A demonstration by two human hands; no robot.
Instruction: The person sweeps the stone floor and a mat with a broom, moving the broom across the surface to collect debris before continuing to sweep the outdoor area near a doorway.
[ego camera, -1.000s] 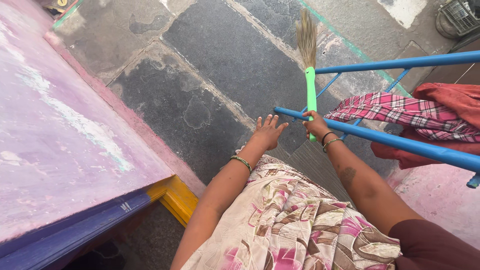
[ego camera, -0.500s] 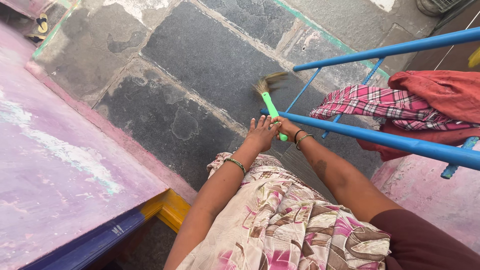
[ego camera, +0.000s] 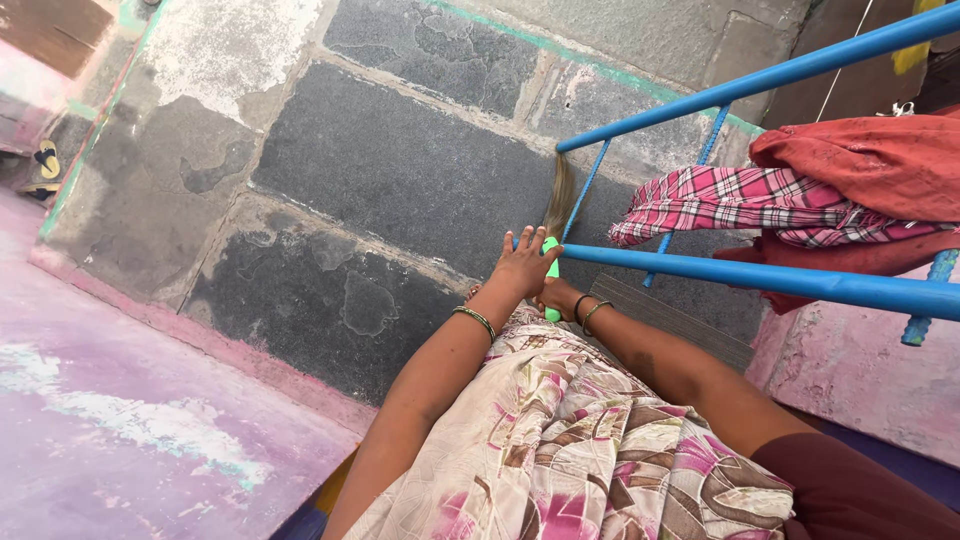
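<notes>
A short broom with a bright green handle [ego camera: 551, 244] and straw bristles [ego camera: 560, 195] points away from me over the dark stone floor. My right hand [ego camera: 558, 297], with bangles on the wrist, grips the lower end of the handle just above my floral skirt [ego camera: 560, 440]. My left hand [ego camera: 524, 266] lies against the handle's left side, its fingers stretched out and apart rather than wrapped around it. Both hands are under the near blue rail [ego camera: 760, 280].
A blue metal rack [ego camera: 740, 85] on the right carries a pink plaid cloth [ego camera: 720, 205] and a red cloth [ego camera: 870, 160]. A pink ledge [ego camera: 860, 360] lies below it. A purple painted surface [ego camera: 110, 420] fills the lower left. A sandal [ego camera: 45, 160] lies far left.
The broom has swung from pointing left to pointing straight away and been drawn closer to my body. My left hand has come against its handle. The view has tilted further down.
</notes>
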